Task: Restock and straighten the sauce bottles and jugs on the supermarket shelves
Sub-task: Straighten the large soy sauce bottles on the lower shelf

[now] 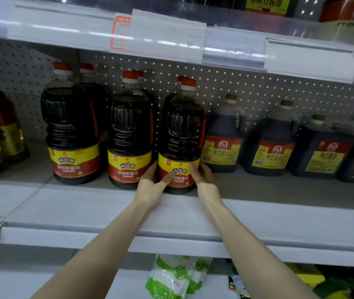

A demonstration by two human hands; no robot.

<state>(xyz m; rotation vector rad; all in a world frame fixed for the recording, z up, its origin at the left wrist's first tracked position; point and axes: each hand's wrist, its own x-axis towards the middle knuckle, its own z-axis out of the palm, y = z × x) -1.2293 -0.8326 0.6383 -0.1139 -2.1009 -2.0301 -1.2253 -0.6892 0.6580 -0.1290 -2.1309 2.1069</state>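
Left hand (pixel 150 186), right hand (pixel 203 180) clasp bottle (pixel 180 134).

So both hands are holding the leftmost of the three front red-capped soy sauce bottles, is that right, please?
Not quite: the head view shows the left hand and right hand holding the rightmost red-capped bottle of the three, next to the nearest squat jug.

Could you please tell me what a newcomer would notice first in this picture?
The left hand and right hand grip the base of a dark, red-capped sauce bottle, rightmost of three fronting the middle shelf. Right of it stand squat handled jugs with yellow-and-red labels.
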